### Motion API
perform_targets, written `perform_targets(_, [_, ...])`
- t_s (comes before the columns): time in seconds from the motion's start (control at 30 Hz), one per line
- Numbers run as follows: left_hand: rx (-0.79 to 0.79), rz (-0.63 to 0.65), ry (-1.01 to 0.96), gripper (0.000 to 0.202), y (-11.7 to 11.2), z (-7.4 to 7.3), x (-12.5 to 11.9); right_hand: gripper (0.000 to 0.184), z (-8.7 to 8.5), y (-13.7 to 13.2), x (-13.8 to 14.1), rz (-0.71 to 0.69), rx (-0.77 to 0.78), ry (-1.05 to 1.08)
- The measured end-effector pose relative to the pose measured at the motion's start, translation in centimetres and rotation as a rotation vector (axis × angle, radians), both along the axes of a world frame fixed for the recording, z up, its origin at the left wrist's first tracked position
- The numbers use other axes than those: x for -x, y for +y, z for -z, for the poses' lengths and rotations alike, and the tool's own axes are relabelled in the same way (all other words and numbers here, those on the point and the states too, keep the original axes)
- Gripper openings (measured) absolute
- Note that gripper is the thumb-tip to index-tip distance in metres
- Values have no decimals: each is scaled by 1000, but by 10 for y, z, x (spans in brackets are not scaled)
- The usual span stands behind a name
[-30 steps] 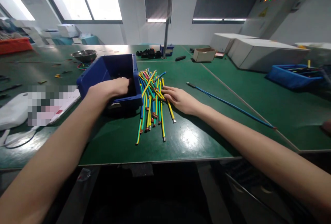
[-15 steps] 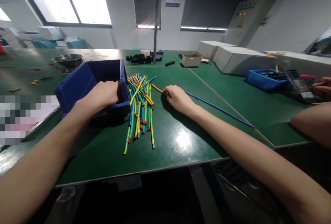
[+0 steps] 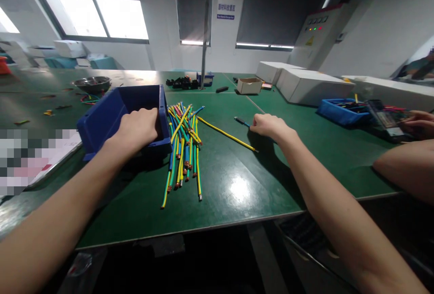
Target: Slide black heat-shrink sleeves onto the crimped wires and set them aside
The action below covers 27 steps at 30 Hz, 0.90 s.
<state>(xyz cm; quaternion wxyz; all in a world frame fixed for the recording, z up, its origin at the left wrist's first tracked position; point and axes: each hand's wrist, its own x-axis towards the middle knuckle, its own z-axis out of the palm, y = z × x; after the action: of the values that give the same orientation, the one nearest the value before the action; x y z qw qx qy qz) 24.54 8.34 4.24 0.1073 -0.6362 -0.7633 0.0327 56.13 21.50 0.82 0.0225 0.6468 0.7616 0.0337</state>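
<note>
My left hand (image 3: pixel 139 124) reaches into an open blue plastic bin (image 3: pixel 98 120), its fingers hidden near the right wall. Beside the bin lies a loose pile of cut wires (image 3: pixel 183 144), mostly yellow-green and blue, many with bare copper ends. My right hand (image 3: pixel 271 125) is closed on a blue wire (image 3: pixel 244 123), whose dark-tipped end sticks out to the left; the rest is hidden by my hand and arm. Between the pile and my right hand, a single yellow wire (image 3: pixel 227 134) lies slanted on the green tabletop (image 3: pixel 217 185).
To the right, another person's hand (image 3: pixel 418 124) is by a blue tray (image 3: pixel 342 112) of wires. White boxes (image 3: pixel 312 85), a small open carton (image 3: pixel 249 86) and black parts (image 3: pixel 183 82) stand farther back. A metal bowl (image 3: pixel 92 85) and papers (image 3: pixel 64 154) are at left.
My right hand has moved right, off the yellow wire and onto the blue wire. The yellow wire now lies free, its near end swung rightward. My left hand stays in the bin.
</note>
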Motion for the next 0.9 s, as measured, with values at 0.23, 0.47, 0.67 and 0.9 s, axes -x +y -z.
perform_targets(0.23, [-1,-23,-22,41,-2,1,-1,37,14,15,-5,133,-95,32])
perform_targets(0.47, [-35,-38,-26,41,2,5,1,39,21,21,-9,225,-194,67])
perform_targets(0.67, [-61,-39,-54,42,2,6,1,42,12,-2,23,-52,-256,77])
perform_targets(0.9, [-553,-45,-191,56,-5,-4,-7,25,21,-26,67,-550,-174,127])
